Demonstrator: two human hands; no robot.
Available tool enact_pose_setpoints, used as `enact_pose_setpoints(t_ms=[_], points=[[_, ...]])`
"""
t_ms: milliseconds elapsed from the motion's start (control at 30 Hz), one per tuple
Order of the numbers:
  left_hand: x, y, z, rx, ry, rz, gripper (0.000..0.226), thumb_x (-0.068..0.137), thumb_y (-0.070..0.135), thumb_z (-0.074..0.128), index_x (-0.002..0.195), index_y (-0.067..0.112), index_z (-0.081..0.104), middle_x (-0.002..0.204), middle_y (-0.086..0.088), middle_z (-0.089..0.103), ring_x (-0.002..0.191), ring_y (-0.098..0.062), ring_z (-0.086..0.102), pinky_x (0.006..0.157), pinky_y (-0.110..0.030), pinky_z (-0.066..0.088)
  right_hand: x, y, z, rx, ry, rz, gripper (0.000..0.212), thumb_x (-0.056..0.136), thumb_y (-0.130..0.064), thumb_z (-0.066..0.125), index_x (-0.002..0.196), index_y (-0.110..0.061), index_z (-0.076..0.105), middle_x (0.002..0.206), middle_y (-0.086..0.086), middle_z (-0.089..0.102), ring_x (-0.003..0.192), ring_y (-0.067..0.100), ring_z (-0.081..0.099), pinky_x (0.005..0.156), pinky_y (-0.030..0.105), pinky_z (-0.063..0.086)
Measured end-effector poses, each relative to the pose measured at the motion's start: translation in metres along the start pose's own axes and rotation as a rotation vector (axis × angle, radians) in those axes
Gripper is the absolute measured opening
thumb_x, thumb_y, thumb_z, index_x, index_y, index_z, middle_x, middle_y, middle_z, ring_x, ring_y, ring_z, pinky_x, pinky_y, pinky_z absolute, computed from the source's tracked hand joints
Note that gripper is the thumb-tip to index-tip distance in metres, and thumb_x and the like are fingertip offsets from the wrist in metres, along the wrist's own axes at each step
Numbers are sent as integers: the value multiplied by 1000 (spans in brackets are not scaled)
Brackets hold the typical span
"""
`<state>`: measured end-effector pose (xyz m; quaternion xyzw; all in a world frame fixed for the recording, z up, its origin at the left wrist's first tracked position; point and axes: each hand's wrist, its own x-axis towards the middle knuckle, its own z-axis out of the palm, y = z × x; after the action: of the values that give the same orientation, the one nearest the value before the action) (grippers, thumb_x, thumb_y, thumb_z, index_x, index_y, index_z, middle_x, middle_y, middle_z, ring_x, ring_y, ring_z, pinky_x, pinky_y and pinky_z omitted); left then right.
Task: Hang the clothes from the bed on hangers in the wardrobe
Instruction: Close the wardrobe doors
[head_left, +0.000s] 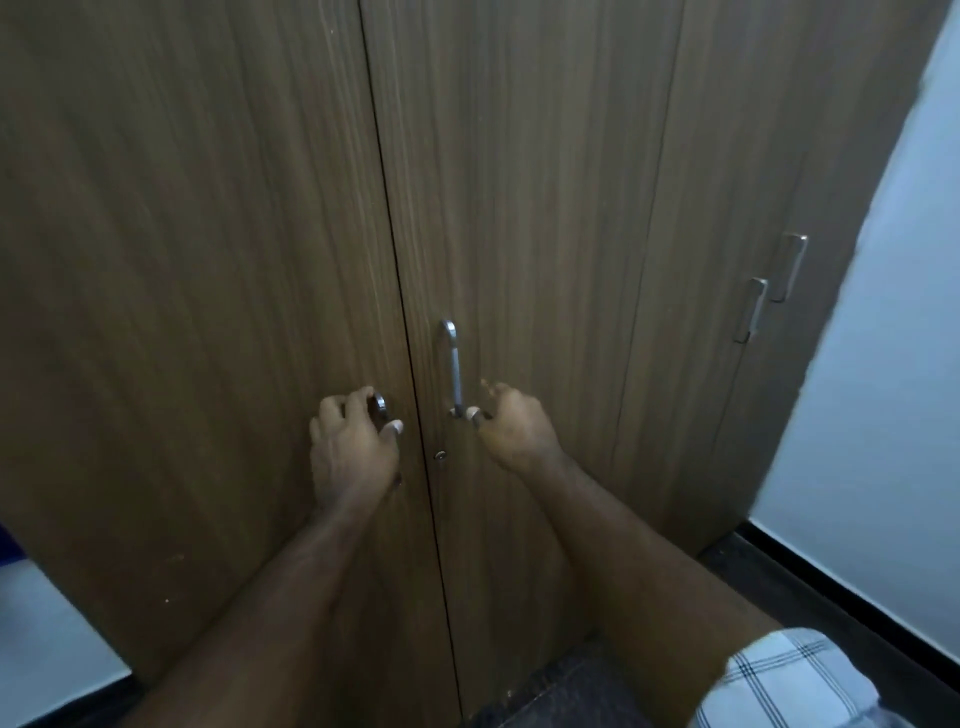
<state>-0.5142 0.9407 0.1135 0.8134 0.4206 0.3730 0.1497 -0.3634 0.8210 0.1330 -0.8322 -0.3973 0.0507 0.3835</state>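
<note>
The left hand (353, 447) was curled over the left door's handle (381, 405), fingers wrapped round its upper end so that most of the bar was hidden; it had a firm hold. The right hand (511, 428) sat at the foot of the right door's handle (453, 369), thumb touching the lower end and fingers half-curled beside the bar, not yet closed round it as far as could be seen. That handle ran upright, its long axis parallel to the seam (410, 332) between the two doors, and rose above the right hand. Both handles lay just either side of the seam, each nearest its own hand. The wardrobe (208, 234) stood shut, so opening looked like the step in hand; a keyhole (440, 455) lay below. No clothes, bed or hangers were in view
</note>
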Motion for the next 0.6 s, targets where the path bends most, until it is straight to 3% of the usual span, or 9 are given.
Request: enact_pose_setpoints(t_ms=[67, 233, 433, 600], points=[[-14, 6, 1, 140, 48, 133, 63, 84, 31, 75, 141, 20, 51, 137, -8, 47, 125, -33, 44, 97, -52, 42, -18, 1, -10, -104, 44, -20, 59, 96, -34, 61, 149, -14, 42, 145, 9, 53, 132, 26, 51, 105, 32, 43], [-32, 28, 11, 220, -24, 385, 75, 81, 37, 74, 147, 17, 44, 156, -10, 36, 145, -33, 29, 112, -57, 29, -59, 1, -24, -314, 133, -7, 67, 95, -33, 59, 153, -13, 32, 159, 9, 32, 147, 26, 29, 117, 43, 33], [-78, 80, 31, 114, -110, 561, 80, 80, 41, 75, 149, 16, 44, 159, -11, 34, 150, -34, 20, 117, -62, 18, -125, 10, -58, -515, 261, 78, 72, 90, -38, 62, 152, -14, 33, 159, 11, 33, 147, 29, 28, 117, 48, 31], [-151, 130, 48, -16, -248, 694, 79, 86, 43, 70, 152, 14, 38, 163, -11, 26, 153, -33, 8, 118, -65, 6, -206, 35, -94, -612, 344, 261, 73, 89, -42, 60, 151, -13, 34, 159, 12, 33, 147, 31, 29, 116, 50, 31]])
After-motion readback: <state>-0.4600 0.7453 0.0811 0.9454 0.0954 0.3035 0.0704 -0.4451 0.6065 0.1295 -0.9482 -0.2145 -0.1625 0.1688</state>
